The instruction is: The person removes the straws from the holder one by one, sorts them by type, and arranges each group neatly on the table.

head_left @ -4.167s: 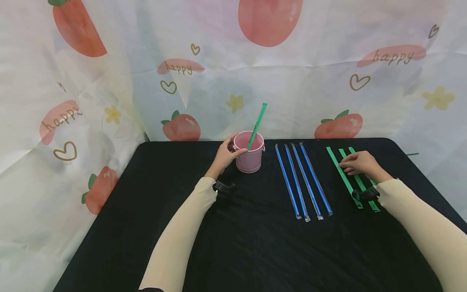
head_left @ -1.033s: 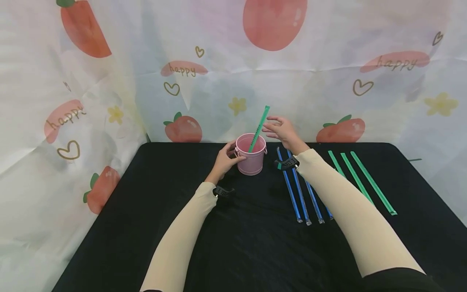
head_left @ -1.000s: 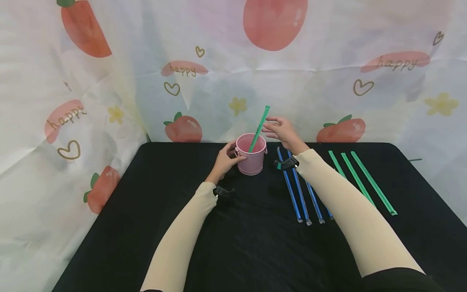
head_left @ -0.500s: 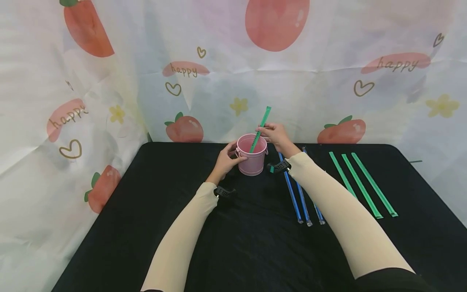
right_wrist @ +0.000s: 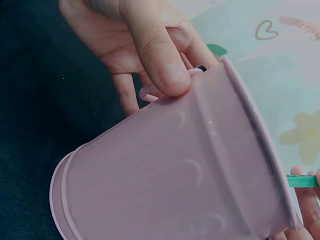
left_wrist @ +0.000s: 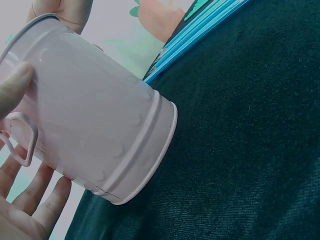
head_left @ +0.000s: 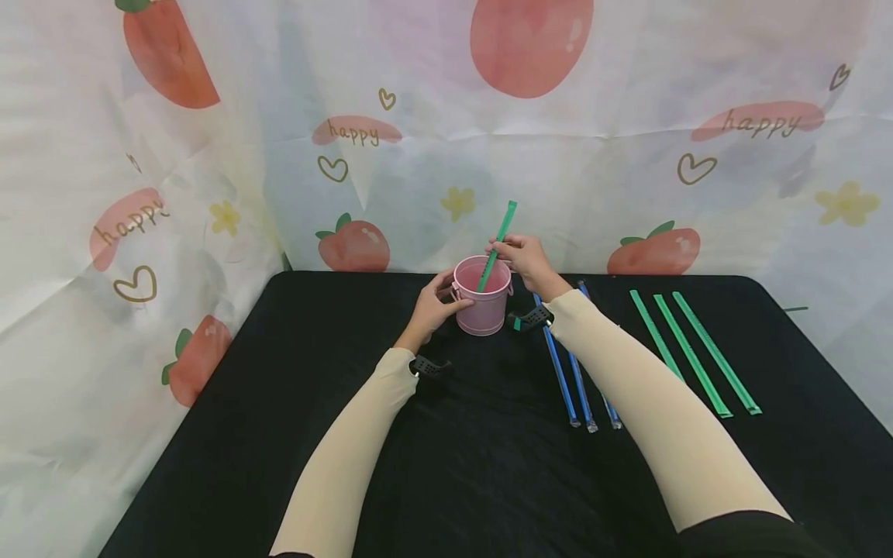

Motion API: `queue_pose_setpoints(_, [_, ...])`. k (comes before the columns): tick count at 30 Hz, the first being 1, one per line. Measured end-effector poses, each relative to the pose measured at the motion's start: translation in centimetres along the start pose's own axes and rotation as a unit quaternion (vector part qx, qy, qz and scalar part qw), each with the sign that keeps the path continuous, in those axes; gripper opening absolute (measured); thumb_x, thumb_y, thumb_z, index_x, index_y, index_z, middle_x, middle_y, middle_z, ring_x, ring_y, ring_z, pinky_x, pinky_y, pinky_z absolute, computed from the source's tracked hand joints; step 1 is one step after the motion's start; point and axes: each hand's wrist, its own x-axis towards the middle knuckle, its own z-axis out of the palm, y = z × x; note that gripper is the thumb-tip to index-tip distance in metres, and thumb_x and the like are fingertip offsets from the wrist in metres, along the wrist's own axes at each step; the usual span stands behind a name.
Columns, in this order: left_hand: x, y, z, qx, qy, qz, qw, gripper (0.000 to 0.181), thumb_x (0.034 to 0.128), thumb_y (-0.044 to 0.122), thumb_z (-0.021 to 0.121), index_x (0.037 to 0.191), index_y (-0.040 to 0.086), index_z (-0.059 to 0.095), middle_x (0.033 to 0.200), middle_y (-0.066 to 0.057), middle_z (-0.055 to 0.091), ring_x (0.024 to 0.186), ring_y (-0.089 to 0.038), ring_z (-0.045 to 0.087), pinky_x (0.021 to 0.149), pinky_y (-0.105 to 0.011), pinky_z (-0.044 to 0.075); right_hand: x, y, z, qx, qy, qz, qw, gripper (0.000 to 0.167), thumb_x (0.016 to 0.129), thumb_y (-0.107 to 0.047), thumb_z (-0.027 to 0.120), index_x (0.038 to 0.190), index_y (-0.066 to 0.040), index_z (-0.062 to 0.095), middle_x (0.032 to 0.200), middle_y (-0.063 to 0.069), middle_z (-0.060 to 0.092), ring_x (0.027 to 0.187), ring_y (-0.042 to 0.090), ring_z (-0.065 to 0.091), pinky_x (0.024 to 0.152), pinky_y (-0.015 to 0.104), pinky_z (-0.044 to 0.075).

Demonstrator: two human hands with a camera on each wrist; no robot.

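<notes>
A pink metal bucket (head_left: 480,314) with small side handles stands upright near the back edge of the black-covered table. My left hand (head_left: 427,311) grips its left side; in the left wrist view the thumb (left_wrist: 14,89) lies on the wall and the fingers (left_wrist: 42,197) reach around below. A green wrapped straw (head_left: 508,215) with dark print leans in the bucket, its upper part above the rim. My right hand (head_left: 526,260) pinches this straw just above the rim. In the right wrist view a short piece of the green straw (right_wrist: 301,181) shows by the fingertips.
Several blue wrapped straws (head_left: 560,376) lie under and beside my right forearm, partly hidden. Three green wrapped straws (head_left: 708,349) lie farther right on the table. A printed cloth (head_left: 558,155) hangs directly behind the table.
My right hand has moved left from the green straws on the table to the straw in the bucket and now pinches it. The left hand stays on the bucket.
</notes>
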Motion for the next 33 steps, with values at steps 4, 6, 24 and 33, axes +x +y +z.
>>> queue_pose_setpoints(4, [0.8, -1.2, 0.1, 0.003, 0.014, 0.001, 0.9999, 0.071, 0.0833, 0.012, 0.071, 0.145, 0.010, 0.035, 0.144, -0.015, 0.042, 0.131, -0.031, 0.043, 0.102, -0.042, 0.044, -0.2, -0.3, -0.2, 0.003, 0.004, -0.019, 0.9998, 0.040, 0.096, -0.020, 0.053, 0.130, 0.000, 0.053, 0.123, 0.016, 0.063, 0.114, 0.023, 0.061, 0.101, 0.037, 0.046])
queue_pose_setpoints(6, [1.2, -1.8, 0.2, 0.004, 0.023, 0.000, 0.9997, 0.072, 0.0819, 0.014, 0.073, 0.144, 0.013, 0.037, 0.143, -0.012, 0.044, 0.131, -0.029, 0.045, 0.102, -0.043, 0.045, -0.3, -0.5, -0.3, 0.017, 0.000, -0.030, 0.9994, 0.040, 0.095, -0.022, 0.055, 0.128, 0.001, 0.055, 0.118, 0.015, 0.066, 0.109, 0.021, 0.064, 0.098, 0.036, 0.048])
queue_pose_setpoints(24, [1.4, -2.1, 0.5, 0.010, 0.035, 0.008, 0.9993, 0.071, 0.0816, 0.013, 0.073, 0.143, 0.014, 0.038, 0.142, -0.010, 0.046, 0.130, -0.028, 0.046, 0.100, -0.042, 0.046, -0.3, -1.4, -0.9, 0.049, 0.022, -0.024, 0.9983, 0.041, 0.095, -0.015, 0.053, 0.131, 0.005, 0.050, 0.103, 0.006, 0.068, 0.111, 0.031, 0.062, 0.095, 0.043, 0.049])
queue_pose_setpoints(33, [1.2, -2.2, 0.5, 0.016, 0.038, 0.012, 0.9991, 0.069, 0.0816, 0.013, 0.073, 0.142, 0.014, 0.040, 0.141, -0.011, 0.047, 0.129, -0.028, 0.047, 0.100, -0.042, 0.046, -0.5, -2.1, -1.4, 0.044, 0.021, -0.037, 0.9981, 0.039, 0.096, -0.014, 0.053, 0.129, 0.007, 0.050, 0.092, -0.002, 0.066, 0.082, 0.007, 0.066, 0.093, 0.042, 0.050])
